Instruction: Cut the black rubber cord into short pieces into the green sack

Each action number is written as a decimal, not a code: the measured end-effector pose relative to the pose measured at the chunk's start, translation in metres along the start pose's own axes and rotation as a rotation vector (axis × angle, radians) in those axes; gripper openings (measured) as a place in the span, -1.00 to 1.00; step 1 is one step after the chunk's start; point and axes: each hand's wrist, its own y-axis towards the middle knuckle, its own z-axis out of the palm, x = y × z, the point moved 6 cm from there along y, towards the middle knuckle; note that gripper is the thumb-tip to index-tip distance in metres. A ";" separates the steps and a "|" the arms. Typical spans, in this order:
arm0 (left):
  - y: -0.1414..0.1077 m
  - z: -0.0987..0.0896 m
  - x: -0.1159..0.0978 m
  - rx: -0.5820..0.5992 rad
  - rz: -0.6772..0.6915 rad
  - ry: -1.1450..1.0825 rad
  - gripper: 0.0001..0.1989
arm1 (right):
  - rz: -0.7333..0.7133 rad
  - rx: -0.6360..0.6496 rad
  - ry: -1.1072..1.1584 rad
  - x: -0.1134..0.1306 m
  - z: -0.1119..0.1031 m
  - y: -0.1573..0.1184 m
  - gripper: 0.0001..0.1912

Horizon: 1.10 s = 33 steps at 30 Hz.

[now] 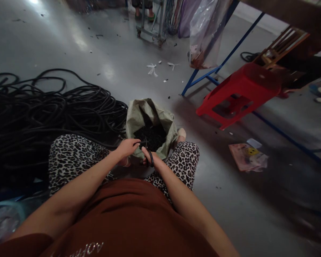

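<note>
My left hand (126,147) is closed around the end of a black hose or cord (101,142), which trails back to the left. Over the near rim of a pale green woven sack (169,130), my right hand (149,157) grips black-handled scissors (151,160). The narrow blades point up, close to the end of the cord; whether they touch it I cannot tell. Inside the open sack lie many short black pieces (152,135). The sack stands on the floor between my legs.
A big tangle of black cord (82,100) covers the floor at left. On the right are a red plastic stool (251,85), a blue-legged table frame (198,80) and a printed plastic packet (243,157). A wheeled metal cart (152,32) stands ahead, with a person's feet (146,16) beside it.
</note>
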 end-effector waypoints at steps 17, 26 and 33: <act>0.005 0.007 0.000 0.046 0.003 0.021 -0.61 | 0.051 -0.051 -0.019 -0.007 0.002 -0.002 -0.38; -0.001 -0.001 0.013 -0.006 0.005 0.025 -0.59 | 0.064 -0.111 -0.014 -0.004 -0.006 -0.004 -0.35; -0.003 0.001 0.024 0.027 0.004 0.036 -0.62 | 0.095 -0.148 -0.081 -0.004 -0.011 -0.004 -0.42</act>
